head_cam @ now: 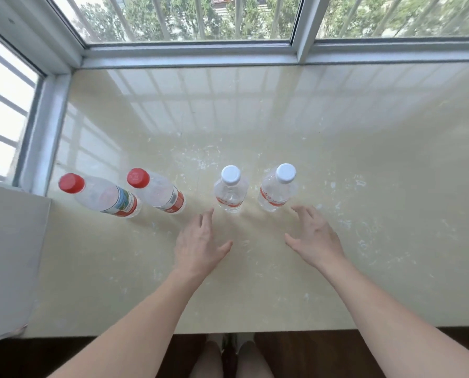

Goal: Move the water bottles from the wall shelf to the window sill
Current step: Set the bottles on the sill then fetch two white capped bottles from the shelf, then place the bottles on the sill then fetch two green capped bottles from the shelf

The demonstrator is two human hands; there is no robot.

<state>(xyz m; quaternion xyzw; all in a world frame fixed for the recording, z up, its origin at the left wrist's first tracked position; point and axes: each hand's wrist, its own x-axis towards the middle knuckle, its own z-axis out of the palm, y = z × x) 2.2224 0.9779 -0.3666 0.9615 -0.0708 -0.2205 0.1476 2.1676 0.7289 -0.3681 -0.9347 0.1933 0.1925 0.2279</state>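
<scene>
A glossy cream sill [378,165] ran wide beneath the window [178,17], its surface flecked with pale scuffs and mirroring the panes. Grey metal frames [189,54] edged it at the back and the left, where a second window [4,110] met the corner. Outside stood white bars [237,15] and green trees [364,15] — daylight came in soft and even. A white wall [9,255] stood at the left; below the sill lay a dark brown floor [337,350].

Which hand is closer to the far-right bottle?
Right. The right hand is just beside the far-right bottle; the left hand is by the other white-cap bottle.
</scene>
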